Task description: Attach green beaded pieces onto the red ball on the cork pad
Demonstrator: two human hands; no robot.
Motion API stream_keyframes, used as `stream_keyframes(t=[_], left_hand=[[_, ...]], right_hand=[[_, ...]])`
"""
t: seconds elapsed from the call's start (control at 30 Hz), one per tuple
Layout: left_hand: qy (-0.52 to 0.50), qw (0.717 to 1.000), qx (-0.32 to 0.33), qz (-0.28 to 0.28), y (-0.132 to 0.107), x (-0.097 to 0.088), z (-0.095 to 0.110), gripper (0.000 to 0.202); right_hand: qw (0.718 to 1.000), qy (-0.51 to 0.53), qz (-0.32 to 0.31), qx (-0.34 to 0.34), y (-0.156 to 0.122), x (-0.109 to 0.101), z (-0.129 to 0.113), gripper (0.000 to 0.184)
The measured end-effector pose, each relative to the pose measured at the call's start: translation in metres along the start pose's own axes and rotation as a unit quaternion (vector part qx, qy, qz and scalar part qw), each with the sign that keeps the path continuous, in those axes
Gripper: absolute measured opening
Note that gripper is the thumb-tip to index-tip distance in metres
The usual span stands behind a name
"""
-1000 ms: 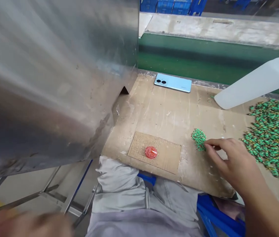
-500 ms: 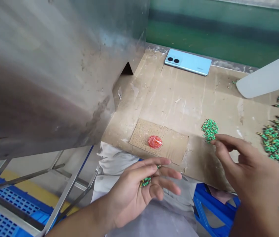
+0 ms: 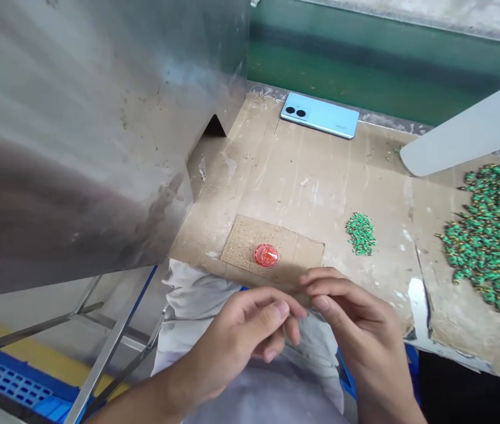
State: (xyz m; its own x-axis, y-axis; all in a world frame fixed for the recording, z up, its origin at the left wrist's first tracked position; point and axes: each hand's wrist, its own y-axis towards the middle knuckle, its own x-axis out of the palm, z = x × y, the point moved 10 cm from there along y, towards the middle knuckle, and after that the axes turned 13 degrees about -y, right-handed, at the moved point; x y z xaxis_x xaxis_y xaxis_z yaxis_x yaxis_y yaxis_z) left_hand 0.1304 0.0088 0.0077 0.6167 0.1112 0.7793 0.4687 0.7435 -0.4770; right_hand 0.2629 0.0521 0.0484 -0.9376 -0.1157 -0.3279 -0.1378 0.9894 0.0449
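Observation:
My left hand (image 3: 250, 327) is at the table's near edge with its fingers curled and thumb laid over them. The small green pieces seen in its palm half a second ago are hidden now. Close beside it, my right hand (image 3: 358, 321) pinches thumb against fingers. Whatever is between those fingertips is too small to make out. Just beyond the hands, a red, shiny oval container (image 3: 266, 255) rests on a cardboard piece (image 3: 303, 247) strewn with tiny grains. Further right lie a small heap of tiny green pieces (image 3: 361, 234) and a larger pile of green-and-yellow pieces (image 3: 497, 235).
A light blue phone (image 3: 320, 115) lies at the back of the cardboard-covered table (image 3: 267, 171). A large metal housing (image 3: 77, 135) blocks the left side. From the right, a white tube (image 3: 466, 132) slants in over the table. A metal frame (image 3: 112, 347) stands below left.
My right hand has left the small green heap and come left, up to my left hand. My left fingers have curled in, covering the green pieces. The view has shifted slightly right.

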Motion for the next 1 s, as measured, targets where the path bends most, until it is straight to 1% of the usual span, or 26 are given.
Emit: stream_keyframes(t=[0.13,0.23,0.3,0.43,0.5,0.53,0.6,0.7,0.73,0.9,0.97,1.0], left_hand=[[0.097,0.995,0.034,0.001,-0.001,0.0,0.008,0.035],[0.15,0.988,0.045,0.015,-0.002,-0.002,0.011,0.032],[0.203,0.976,0.072,0.031,-0.005,-0.004,0.017,0.027],[0.301,0.941,0.14,0.063,-0.014,-0.004,0.03,0.021],[0.33,0.93,0.149,0.066,-0.017,-0.003,0.032,0.019],[0.336,0.929,0.144,0.064,-0.018,-0.004,0.031,0.018],[0.331,0.934,0.116,0.06,-0.017,-0.005,0.027,0.018],[0.316,0.944,0.078,0.06,-0.014,-0.009,0.023,0.021],[0.32,0.942,0.081,0.061,-0.014,-0.009,0.024,0.021],[0.371,0.916,0.136,0.069,-0.015,-0.006,0.037,0.02],[0.366,0.917,0.14,0.074,-0.017,-0.009,0.039,0.02],[0.353,0.922,0.139,0.075,-0.017,-0.011,0.039,0.021]], right_hand=[[1.0,0.009,-0.024,-0.008,-0.005,0.014,-0.002,0.012],[0.999,-0.014,-0.038,-0.032,-0.007,0.021,-0.009,0.013],[0.997,-0.037,-0.046,-0.057,-0.009,0.024,-0.014,0.015],[0.992,-0.069,-0.052,-0.093,-0.013,0.022,-0.018,0.022],[0.988,-0.079,-0.07,-0.112,-0.015,0.021,-0.019,0.026],[0.985,-0.085,-0.082,-0.124,-0.017,0.021,-0.02,0.028],[0.979,-0.099,-0.103,-0.146,-0.018,0.021,-0.024,0.03],[0.971,-0.125,-0.119,-0.166,-0.015,0.022,-0.031,0.025],[0.969,-0.136,-0.119,-0.168,-0.013,0.022,-0.033,0.022],[0.957,-0.191,-0.131,-0.177,-0.005,0.029,-0.044,0.014],[0.954,-0.202,-0.138,-0.175,-0.002,0.032,-0.044,0.014],[0.955,-0.2,-0.136,-0.171,0.001,0.032,-0.044,0.014]])
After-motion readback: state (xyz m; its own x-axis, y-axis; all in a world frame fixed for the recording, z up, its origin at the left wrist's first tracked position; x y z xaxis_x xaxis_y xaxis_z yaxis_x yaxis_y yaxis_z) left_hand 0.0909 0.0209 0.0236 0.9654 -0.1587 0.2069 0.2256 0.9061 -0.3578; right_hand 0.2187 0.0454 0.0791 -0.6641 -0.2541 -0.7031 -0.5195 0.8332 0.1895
